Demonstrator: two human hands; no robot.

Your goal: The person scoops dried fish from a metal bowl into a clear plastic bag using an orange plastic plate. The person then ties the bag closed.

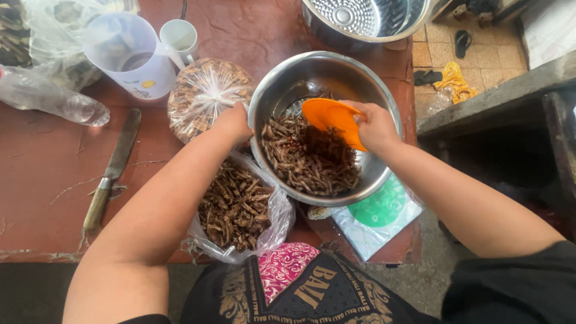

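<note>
Fingers of the right hand [375, 125] close around an orange scoop [333, 118] over brown dried bits in the metal bowl [384, 105] near the table's [42, 174] front edge. Left hand [233, 123] grips the bowl's rim.

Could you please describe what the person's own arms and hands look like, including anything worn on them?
Both arms are bare from the upper arm down. The left hand and right hand show no gloves, rings, watch or bracelets. A black garment's edge shows at the right shoulder.
</note>
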